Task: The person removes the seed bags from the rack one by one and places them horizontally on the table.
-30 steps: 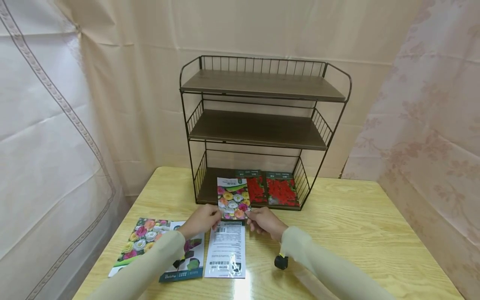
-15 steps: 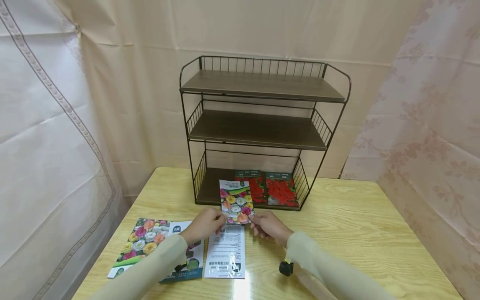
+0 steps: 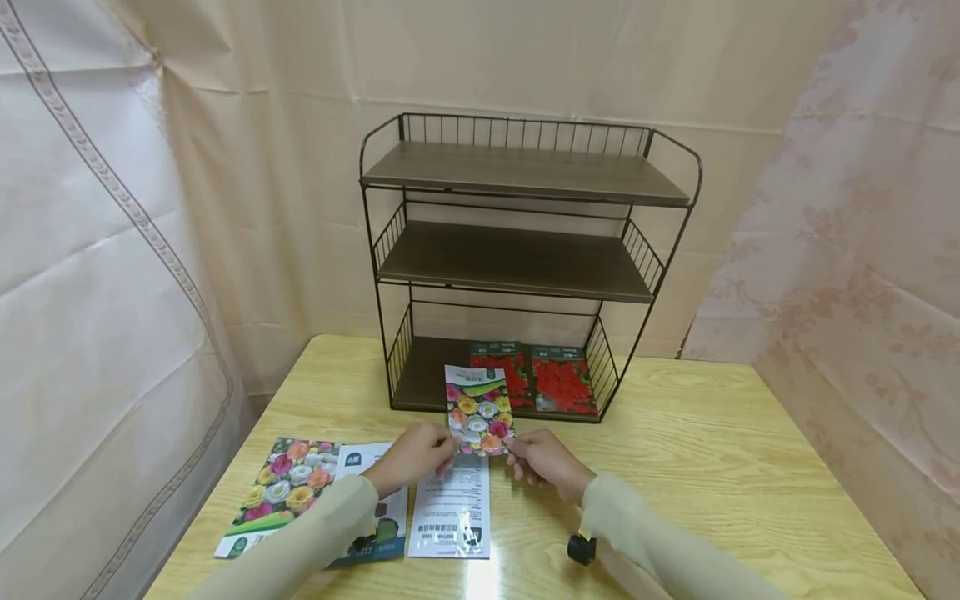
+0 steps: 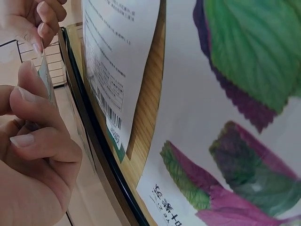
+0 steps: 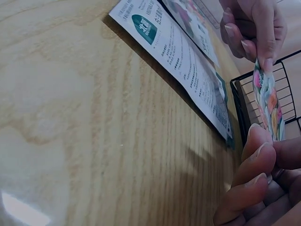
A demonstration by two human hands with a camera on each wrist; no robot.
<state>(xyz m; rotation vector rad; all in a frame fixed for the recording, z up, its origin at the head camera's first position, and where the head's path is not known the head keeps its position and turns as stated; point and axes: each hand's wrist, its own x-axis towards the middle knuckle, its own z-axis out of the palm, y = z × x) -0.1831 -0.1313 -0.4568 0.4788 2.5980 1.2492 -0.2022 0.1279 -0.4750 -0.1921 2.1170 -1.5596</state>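
Note:
Between both hands is a seed packet with colourful flowers (image 3: 482, 410), raised above the table in front of the rack's bottom shelf. My left hand (image 3: 416, 457) pinches its lower left corner; my right hand (image 3: 549, 460) pinches the lower right one. Edge-on, the flower packet (image 5: 269, 101) appears in the right wrist view with fingers at either end. Below it a white packet lies back side up (image 3: 452, 517). Left of that, partly covered by my left forearm, are a leaf-pictured packet (image 4: 254, 61) and another flower packet (image 3: 281, 483).
A three-tier rack (image 3: 517, 258) of dark wood and black wire stands at the back of the wooden table (image 3: 720, 483). Two red-flower packets (image 3: 564, 379) lie on its bottom shelf, the left one partly behind the held packet. Curtains hang behind and on both sides.
Both hands have drawn the flower packet slightly back toward me and to the right. The packets on the table and shelf have stayed in place.

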